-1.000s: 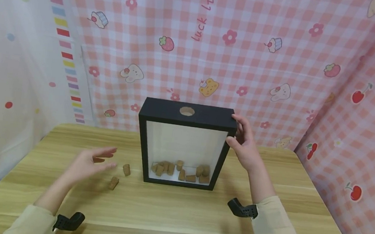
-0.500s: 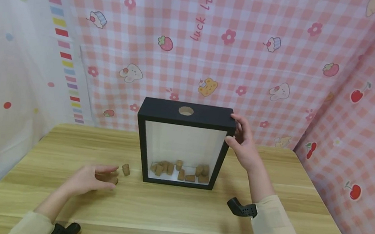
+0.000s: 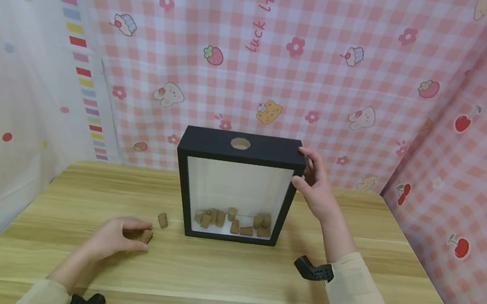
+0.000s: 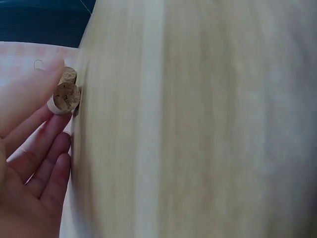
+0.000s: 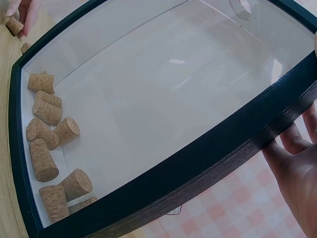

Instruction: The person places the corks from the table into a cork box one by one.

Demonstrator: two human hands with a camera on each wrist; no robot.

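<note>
On the table left of the black-framed display box point(image 3: 243, 149), my left hand point(image 3: 114, 238) has its thumb and fingers on either side of a cork point(image 3: 147, 236). The fingers are fairly straight; whether they press on the cork is hard to see. Another cork point(image 3: 163, 220) lies just beyond the fingertips. In the left wrist view, one cork end point(image 4: 66, 97) shows beside the thumb. My right hand point(image 3: 319, 193) grips the box's upper right corner, thumb in front and fingers behind. Behind the clear front, several corks point(image 5: 43, 159) lie along the bottom.
A round hole point(image 3: 240, 144) opens in the top of the box. The wooden table point(image 3: 231, 283) runs back to a pink checked cloth point(image 3: 214, 85), with more cloth at both sides.
My left hand has come down and toward me, from above the table to around the nearer cork. My right hand stays on the box, which stands in the same place.
</note>
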